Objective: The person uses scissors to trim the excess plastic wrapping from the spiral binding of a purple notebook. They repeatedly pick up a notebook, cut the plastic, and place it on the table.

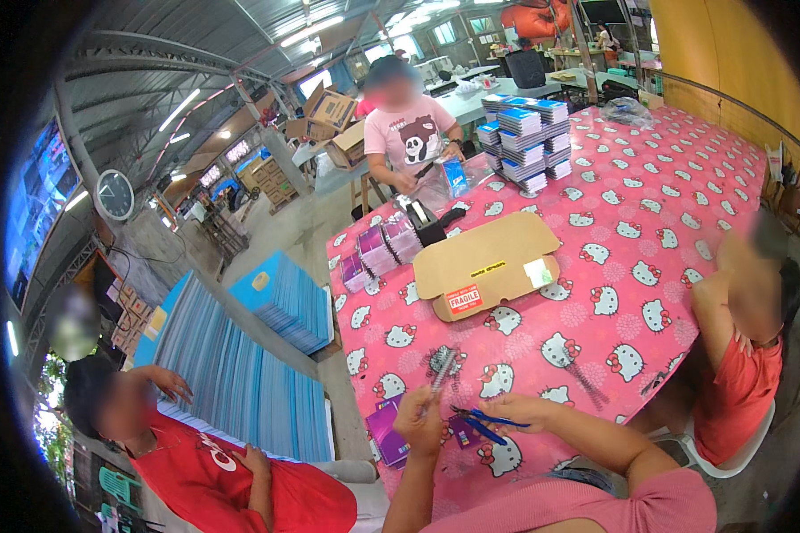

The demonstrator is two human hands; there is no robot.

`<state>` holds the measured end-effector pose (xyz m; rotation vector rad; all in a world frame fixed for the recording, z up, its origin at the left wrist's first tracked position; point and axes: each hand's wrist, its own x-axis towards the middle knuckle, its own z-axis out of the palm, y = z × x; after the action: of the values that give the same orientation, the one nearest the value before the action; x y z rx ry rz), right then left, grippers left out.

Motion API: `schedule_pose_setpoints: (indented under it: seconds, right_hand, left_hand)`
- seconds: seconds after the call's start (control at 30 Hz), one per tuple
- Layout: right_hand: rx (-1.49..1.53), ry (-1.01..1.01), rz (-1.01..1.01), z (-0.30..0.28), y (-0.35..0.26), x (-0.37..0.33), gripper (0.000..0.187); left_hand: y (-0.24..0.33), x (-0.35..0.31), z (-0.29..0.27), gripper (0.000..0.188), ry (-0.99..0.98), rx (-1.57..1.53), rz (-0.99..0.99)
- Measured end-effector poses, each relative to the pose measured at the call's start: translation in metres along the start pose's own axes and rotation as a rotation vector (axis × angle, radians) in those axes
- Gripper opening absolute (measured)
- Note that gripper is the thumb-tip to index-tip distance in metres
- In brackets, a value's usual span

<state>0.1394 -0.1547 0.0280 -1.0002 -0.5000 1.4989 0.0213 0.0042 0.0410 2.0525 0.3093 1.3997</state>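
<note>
My left hand [416, 419] is closed around a thin silvery strip that looks like a wire binding coil [445, 368], its free end pointing away from me. Blue-handled pliers [482, 421] are in my right hand [523, 411], their dark jaws turned toward my left hand. On the table below my left hand lies a purple booklet [385, 431]. A smaller dark purple piece [465, 433] shows partly behind the pliers. More dark wire coils [585, 382] lie on the tablecloth to the right of my hands.
An opened cardboard box [493, 266] lies flat beyond my hands. Purple booklet stacks [378, 249], a tape dispenser [425, 222] and tall booklet stacks [529, 147] stand farther back. One person handles a blue pack [454, 178] across the table; others sit at left and right. Blue sheet stacks [231, 355] stand left.
</note>
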Motion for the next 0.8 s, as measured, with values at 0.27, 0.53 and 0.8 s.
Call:
schedule_pose_setpoints:
  seconds: [0.27,0.53,0.8]
  right_hand:
    - [0.237,0.403,-0.960,-0.061,-0.192,-0.012,0.025]
    - [-0.179,0.472,-0.710,-0.029,-0.109,0.003,0.048]
    - [-0.208,0.723,-0.558,-0.002,0.024,0.030,0.051]
  left_hand:
    - [0.001,0.006,-0.023,0.017,0.281,-0.298,-0.368]
    - [0.013,-0.014,-0.008,0.019,0.283,-0.296,-0.179]
    - [0.054,-0.059,0.021,0.033,-0.407,-0.192,0.068]
